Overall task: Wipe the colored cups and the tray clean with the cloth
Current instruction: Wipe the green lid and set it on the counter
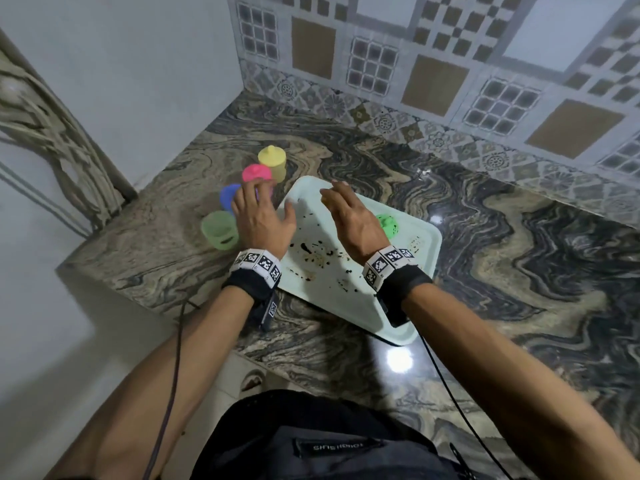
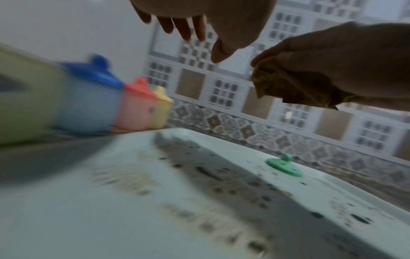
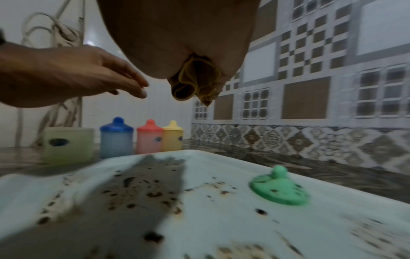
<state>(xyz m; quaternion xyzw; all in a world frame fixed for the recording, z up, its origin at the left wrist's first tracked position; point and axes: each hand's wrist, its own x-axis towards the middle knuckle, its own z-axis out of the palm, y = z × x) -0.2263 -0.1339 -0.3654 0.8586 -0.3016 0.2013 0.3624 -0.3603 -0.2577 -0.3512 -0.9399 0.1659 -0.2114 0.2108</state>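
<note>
Your right hand (image 1: 349,221) grips the yellow cloth (image 3: 196,82) above the stained tray (image 1: 363,306); your left hand (image 1: 261,220) hovers, fingers relaxed and apart.

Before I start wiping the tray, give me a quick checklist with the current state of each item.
1. Bunched yellow cloth gripped in the right hand: ok.
2. Left hand free, fingers straight, holding nothing: ok.
3. Pale rectangular plastic tray free of objects: not ok, the green knobbed lid lies on it.
4. Tray clean: not ok, dark spots and smears across it.
5. Blue-lidded cup, red-lidded cup, yellow cup and open pale-green cup off the tray, upright: ok.
6. Cups already clean: cannot tell.
</note>
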